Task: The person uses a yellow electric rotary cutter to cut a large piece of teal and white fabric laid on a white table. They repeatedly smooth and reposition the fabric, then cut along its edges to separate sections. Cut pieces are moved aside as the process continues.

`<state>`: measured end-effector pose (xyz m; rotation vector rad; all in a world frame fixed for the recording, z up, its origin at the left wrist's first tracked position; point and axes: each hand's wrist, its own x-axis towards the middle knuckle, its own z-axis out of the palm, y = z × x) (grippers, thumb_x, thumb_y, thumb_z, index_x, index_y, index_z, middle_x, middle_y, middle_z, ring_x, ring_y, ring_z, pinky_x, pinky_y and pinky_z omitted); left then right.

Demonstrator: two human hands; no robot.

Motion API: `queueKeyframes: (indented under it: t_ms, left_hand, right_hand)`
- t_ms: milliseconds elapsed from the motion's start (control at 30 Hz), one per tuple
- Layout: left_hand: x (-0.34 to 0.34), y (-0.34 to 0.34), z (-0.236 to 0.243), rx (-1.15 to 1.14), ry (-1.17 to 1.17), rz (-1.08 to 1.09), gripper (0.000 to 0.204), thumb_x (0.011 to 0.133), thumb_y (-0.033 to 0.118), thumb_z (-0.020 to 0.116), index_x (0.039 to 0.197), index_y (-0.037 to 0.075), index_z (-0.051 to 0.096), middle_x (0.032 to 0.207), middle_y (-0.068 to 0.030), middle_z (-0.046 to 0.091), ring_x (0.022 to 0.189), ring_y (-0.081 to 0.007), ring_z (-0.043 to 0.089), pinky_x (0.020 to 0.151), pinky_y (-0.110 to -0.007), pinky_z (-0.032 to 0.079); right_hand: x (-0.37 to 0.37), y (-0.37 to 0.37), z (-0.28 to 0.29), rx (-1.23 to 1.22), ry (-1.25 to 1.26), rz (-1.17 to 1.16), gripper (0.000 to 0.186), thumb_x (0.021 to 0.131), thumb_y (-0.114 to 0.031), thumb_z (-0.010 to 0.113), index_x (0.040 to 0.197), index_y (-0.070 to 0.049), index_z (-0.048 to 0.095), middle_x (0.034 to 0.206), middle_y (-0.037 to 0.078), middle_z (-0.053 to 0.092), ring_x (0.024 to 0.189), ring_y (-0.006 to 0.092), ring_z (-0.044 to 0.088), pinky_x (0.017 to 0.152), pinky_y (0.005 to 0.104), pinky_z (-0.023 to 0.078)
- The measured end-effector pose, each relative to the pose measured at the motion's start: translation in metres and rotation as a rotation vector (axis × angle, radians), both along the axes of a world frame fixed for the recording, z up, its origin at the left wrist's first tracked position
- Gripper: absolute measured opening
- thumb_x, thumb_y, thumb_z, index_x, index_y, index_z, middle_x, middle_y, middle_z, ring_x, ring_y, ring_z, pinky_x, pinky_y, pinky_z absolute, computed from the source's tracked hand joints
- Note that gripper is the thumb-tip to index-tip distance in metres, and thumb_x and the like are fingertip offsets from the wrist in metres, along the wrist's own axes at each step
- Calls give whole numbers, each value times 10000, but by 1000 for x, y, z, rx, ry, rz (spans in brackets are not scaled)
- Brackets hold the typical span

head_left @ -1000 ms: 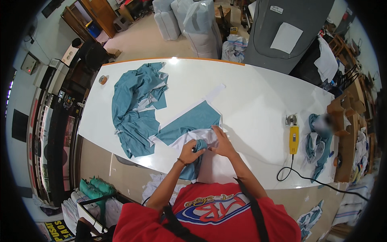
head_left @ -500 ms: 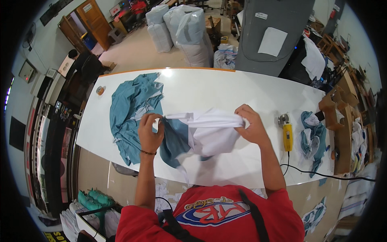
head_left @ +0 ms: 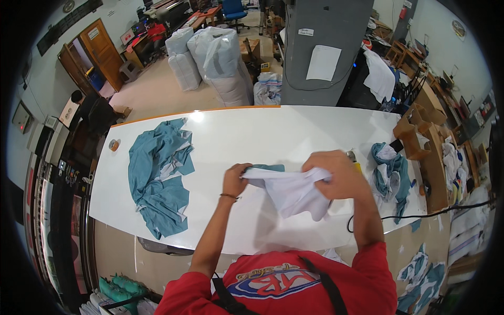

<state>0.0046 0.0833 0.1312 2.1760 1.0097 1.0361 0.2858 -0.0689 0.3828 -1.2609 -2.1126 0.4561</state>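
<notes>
A piece of fabric (head_left: 294, 195), white on the side toward me and teal on the other, hangs stretched between my hands above the table. My left hand (head_left: 236, 180) is closed on its left end, where a teal strip shows behind the white. Raised higher, my right hand (head_left: 338, 174) pinches the upper right edge, and the cloth droops in folds below it. To the left lies a crumpled pile of teal fabric pieces (head_left: 157, 176), apart from the piece I hold. Behind my right hand, a yellow corded power tool (head_left: 358, 167) is mostly hidden.
The white table (head_left: 226, 131) has a tape roll (head_left: 114, 145) at its far left. Teal and white scraps (head_left: 391, 170) lie at the right, near cardboard boxes (head_left: 415, 131). A black cable (head_left: 420, 212) crosses the right edge. Wrapped bales (head_left: 220, 63) and a grey column (head_left: 310, 31) stand beyond.
The fabric has moved right, away from the teal pile, and shows less teal. My right hand has risen toward the camera, covering much of the yellow tool. The whole view has shifted.
</notes>
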Motion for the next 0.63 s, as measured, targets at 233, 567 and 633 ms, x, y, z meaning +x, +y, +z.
queueKeyframes:
  t_ms: [233,567,633]
  left_hand:
    - [-60,64,88,365,31,368,332,767,-74,618,1066,36,712,951,-188,721,840,-375,698,700,-398,537]
    - [-92,184,130,269,411,381,170,855,192,779,962,60,764,935,-213,735,902,-413,702,822,-467,552]
    - [-86,184,149,276,305,407,239,861,236,778,1041,79,777,956,-233,733,927,-416,703,851,-476,549]
  right_hand:
    - [64,36,3,417,-196,-683,300,689,14,656,942,-139,603,877,85,558,838,359,637,683,448,516]
    - [205,210,-148,-354,313,-1027,384,928,-141,487,1275,-124,650,1135,178,711,1010,366,714,796,469,591]
    - [235,234,-165,-358,626,-839,528,940,-211,482,1456,-120,552,1284,193,692,1052,390,714,1060,602,487]
